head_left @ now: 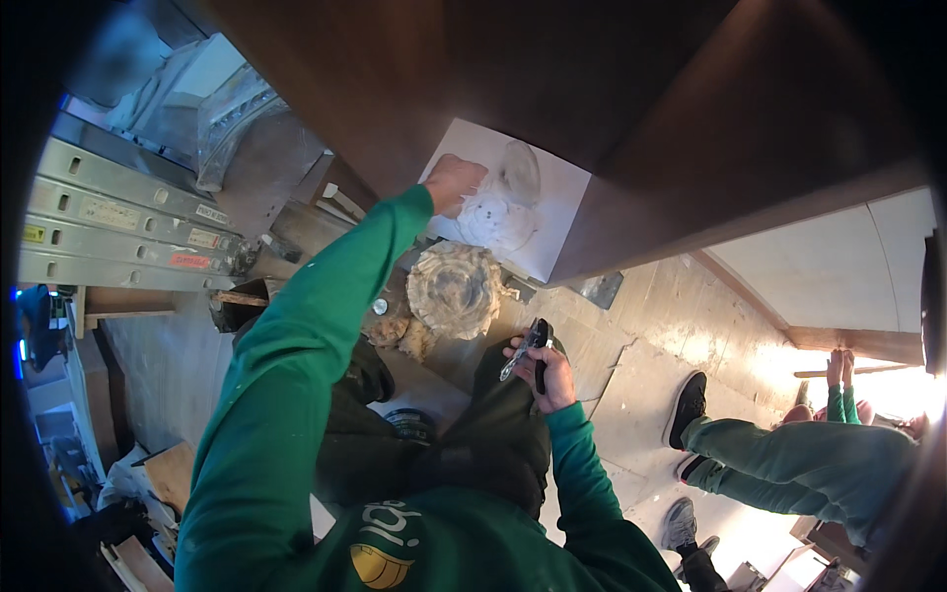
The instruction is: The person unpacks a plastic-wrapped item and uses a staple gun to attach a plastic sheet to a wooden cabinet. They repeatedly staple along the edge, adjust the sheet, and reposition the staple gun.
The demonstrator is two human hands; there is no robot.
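Observation:
My left hand (457, 185) reaches over a white square panel (562, 202) in front of me, its fingers curled in beside a crumpled white plastic bag (498, 223); anything inside them is hidden. Close by, a rounded translucent container (521, 172) rests on the same panel. Lower and to the right, my right hand (554, 378) is wrapped round a silver hand tool with black handles, like pliers (528, 352), held above my right thigh. Between my knees and the panel stands a round tub (454, 289) with a crumpled, dirty whitish lining.
A large brown panel (552, 69) rises beyond the white one. Metal ladder-like rails (128, 232) and plastic-wrapped items (237, 133) are stacked at left. On the right, a person in green trousers (789, 464) is on the tiled floor (651, 365), with another person's shoe (681, 523) below.

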